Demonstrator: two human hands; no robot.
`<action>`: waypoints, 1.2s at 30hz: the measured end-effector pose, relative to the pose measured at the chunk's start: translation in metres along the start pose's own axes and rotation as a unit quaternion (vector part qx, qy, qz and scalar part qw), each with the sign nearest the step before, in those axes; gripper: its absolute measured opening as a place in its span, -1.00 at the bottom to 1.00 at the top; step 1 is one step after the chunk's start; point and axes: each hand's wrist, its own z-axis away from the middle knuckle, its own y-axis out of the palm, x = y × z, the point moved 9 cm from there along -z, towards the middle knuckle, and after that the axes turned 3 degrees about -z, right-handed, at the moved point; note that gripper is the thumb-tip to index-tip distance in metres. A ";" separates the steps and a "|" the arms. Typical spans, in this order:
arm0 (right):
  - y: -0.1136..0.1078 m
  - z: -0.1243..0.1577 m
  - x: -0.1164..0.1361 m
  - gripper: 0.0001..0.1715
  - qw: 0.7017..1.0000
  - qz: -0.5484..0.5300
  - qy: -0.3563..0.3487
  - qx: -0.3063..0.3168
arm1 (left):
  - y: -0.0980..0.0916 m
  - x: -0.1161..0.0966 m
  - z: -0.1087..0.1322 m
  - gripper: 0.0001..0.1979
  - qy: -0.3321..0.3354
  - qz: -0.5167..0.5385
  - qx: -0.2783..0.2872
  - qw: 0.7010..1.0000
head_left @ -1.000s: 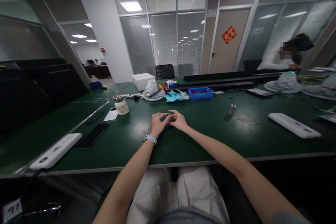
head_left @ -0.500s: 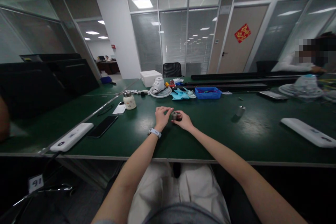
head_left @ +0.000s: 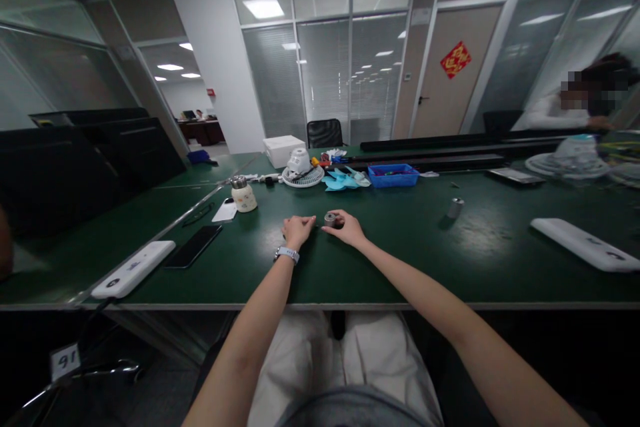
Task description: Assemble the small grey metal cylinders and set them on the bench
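Thumb and fingers of my right hand (head_left: 349, 229) close round a small grey metal cylinder (head_left: 330, 219), which stands upright at the middle of the green table (head_left: 400, 267). Just left of it is my left hand (head_left: 299, 229), low over the table with its fingers pinched together; a tiny dark thing shows at the fingertips, too small to name. A gap separates the left fingertips from the cylinder. Farther right, a second metal cylinder (head_left: 455, 207) stands alone.
Behind my hands are blue fan blades (head_left: 341, 179), a white fan part (head_left: 303, 175) and a blue tray (head_left: 393, 175). A bottle (head_left: 244, 195) and a black phone (head_left: 194, 247) lie left. White bars (head_left: 134, 269) flank both sides. A person sits far right.
My left hand has drawn back to the left, away from the top of the cylinder, and its fingers are closer together. My right hand keeps its hold. The view has shifted slightly.
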 end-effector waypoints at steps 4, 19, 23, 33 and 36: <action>-0.024 0.004 -0.002 -0.45 0.999 -0.028 0.017 -0.011 | -0.006 0.005 -0.002 -0.56 -0.020 0.025 -0.036 0.999; -0.352 0.122 -0.098 -0.44 0.816 0.267 0.288 -0.426 | -0.005 0.003 -0.003 -0.57 -0.007 0.045 -0.059 0.997; -0.345 0.124 -0.079 -0.19 0.794 0.290 0.268 -0.462 | -0.009 0.004 -0.004 -0.61 -0.006 0.049 -0.086 0.995; -0.063 0.022 0.005 -0.51 0.965 0.261 -0.013 0.025 | -0.026 0.022 0.003 -0.70 -0.084 0.119 -0.167 0.975; 0.000 0.000 0.007 -0.45 0.970 0.231 0.035 0.069 | -0.028 0.021 0.005 -0.69 -0.083 0.125 -0.166 0.975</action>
